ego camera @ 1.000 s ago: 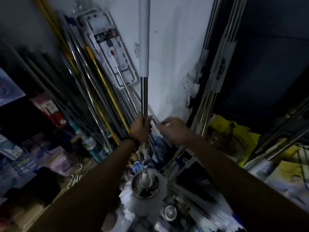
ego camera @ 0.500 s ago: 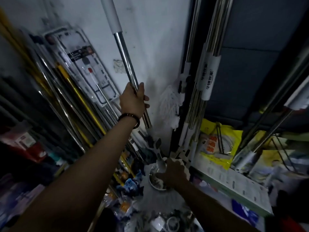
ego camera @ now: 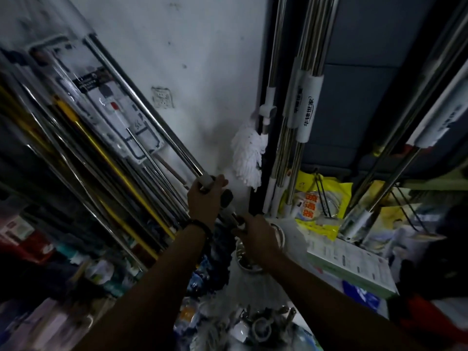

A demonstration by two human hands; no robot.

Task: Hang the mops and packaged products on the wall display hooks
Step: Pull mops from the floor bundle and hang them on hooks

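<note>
I hold a mop with a shiny metal pole that slants up to the left across the white wall. My left hand grips the pole low down, near its grey collar. My right hand grips the mop's lower joint just above its round head with white strands. Another white mop hangs on the wall by the dark door frame. A packaged flat mop hangs on the wall at the left.
Many metal and yellow poles lean in a bundle at the left. More steel poles with white labels hang at the right. Yellow packets and a white box lie on the right shelf. Packaged goods crowd the floor below.
The mop pole has tilted further left and come lower. My left hand has slid down it to the collar. My right hand stays on the mop's lower joint.
</note>
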